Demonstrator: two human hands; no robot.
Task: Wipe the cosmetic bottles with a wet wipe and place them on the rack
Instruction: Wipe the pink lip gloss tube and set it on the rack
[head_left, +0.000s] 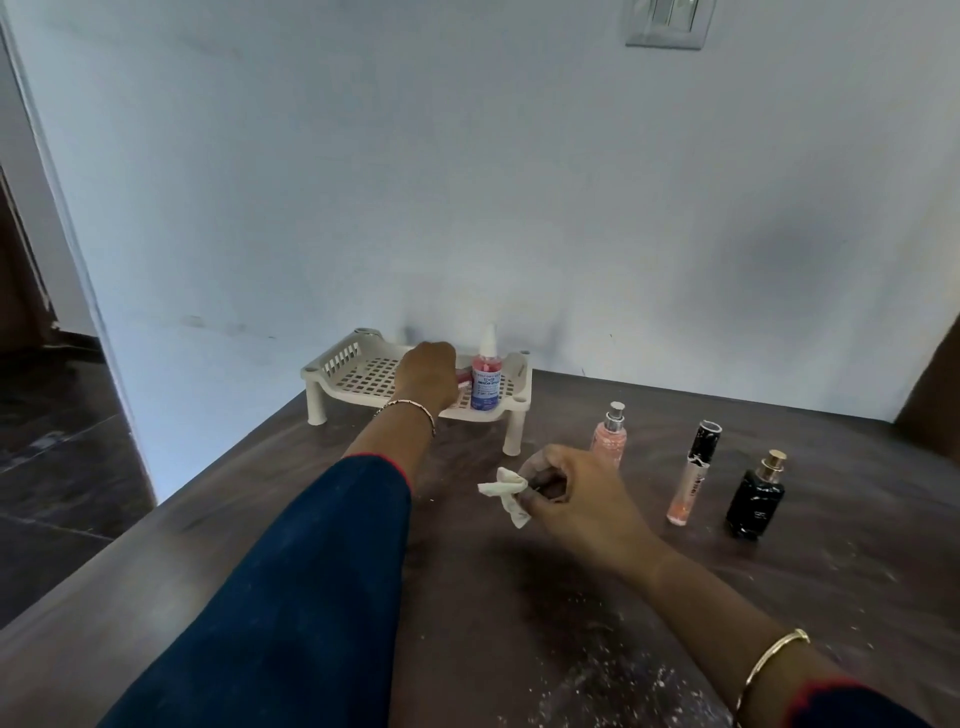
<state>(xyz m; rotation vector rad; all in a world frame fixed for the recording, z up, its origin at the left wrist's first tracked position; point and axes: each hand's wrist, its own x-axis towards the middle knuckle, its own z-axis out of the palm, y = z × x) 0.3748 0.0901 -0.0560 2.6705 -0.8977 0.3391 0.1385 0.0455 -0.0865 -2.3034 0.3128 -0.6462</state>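
Observation:
A cream plastic rack (358, 370) stands against the wall at the table's back. On it stands a pink spray bottle (486, 379) with a blue label. My left hand (427, 375) reaches over the rack and grips a small red item (463, 383), mostly hidden by the fingers. My right hand (571, 498) hovers over the table and pinches a crumpled white wet wipe (506, 492). To the right on the table stand a pink spray bottle (609, 436), a tall slim tube with a black cap (693, 475) and a black bottle with a gold cap (756, 499).
The dark wooden table (519, 597) has white specks near its front. The wall rises right behind the rack. The table's left edge drops to a dark floor (52, 467). A brown object (930, 395) stands at the far right.

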